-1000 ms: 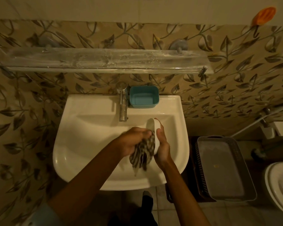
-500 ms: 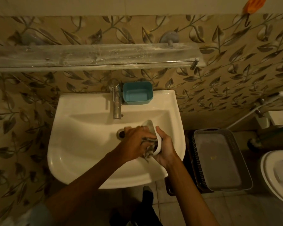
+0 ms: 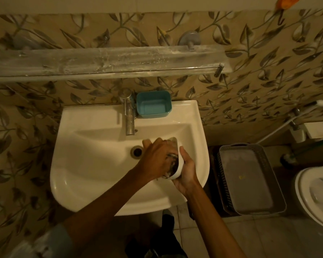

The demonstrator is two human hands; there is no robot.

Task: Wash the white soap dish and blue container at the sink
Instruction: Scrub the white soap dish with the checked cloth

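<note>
Over the right half of the white sink (image 3: 93,175), my right hand (image 3: 187,169) holds the white soap dish (image 3: 179,164) on its edge from the right side. My left hand (image 3: 157,159) presses a striped cloth (image 3: 171,164) into the dish; most of the cloth is hidden under my fingers. The blue container (image 3: 154,104) stands upright and empty on the sink's back ledge, just right of the metal tap (image 3: 129,116). No water runs from the tap.
The drain (image 3: 137,151) lies just left of my hands. A glass shelf (image 3: 104,61) juts out above the sink. On the floor to the right stands a grey basket (image 3: 250,178), and a toilet (image 3: 317,194) is at the far right.
My left hand has pushed the hanging cloth up into the dish, so it no longer dangles. The dish has tilted a little lower. The view has shifted slightly.
</note>
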